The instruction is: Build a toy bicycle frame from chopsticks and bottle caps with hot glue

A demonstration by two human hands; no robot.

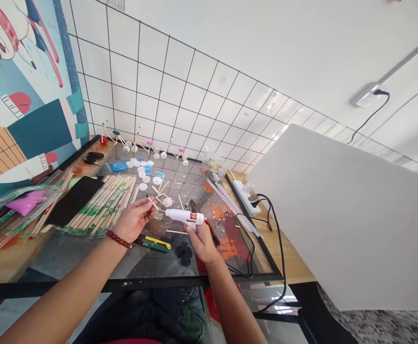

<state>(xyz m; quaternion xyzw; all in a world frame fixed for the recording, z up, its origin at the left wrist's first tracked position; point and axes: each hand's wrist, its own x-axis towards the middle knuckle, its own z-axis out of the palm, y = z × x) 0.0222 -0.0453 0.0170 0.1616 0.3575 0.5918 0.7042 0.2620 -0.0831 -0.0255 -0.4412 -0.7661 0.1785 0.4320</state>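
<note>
Left hand (136, 219): thumb and fingers pinching a short wooden stick (153, 202), its dark end beyond the fingertips. Right hand (204, 243): fingers wrapped round a white glue gun (180, 216), nozzle toward the left fingertips, near the stick, contact not clear. Wrapped chopsticks (103, 205) lie left of the left fingers, white discs (143, 187) beyond them.

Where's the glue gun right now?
In the head view, the glue gun is just below center, in the right hand, its nozzle near the left hand.
</note>
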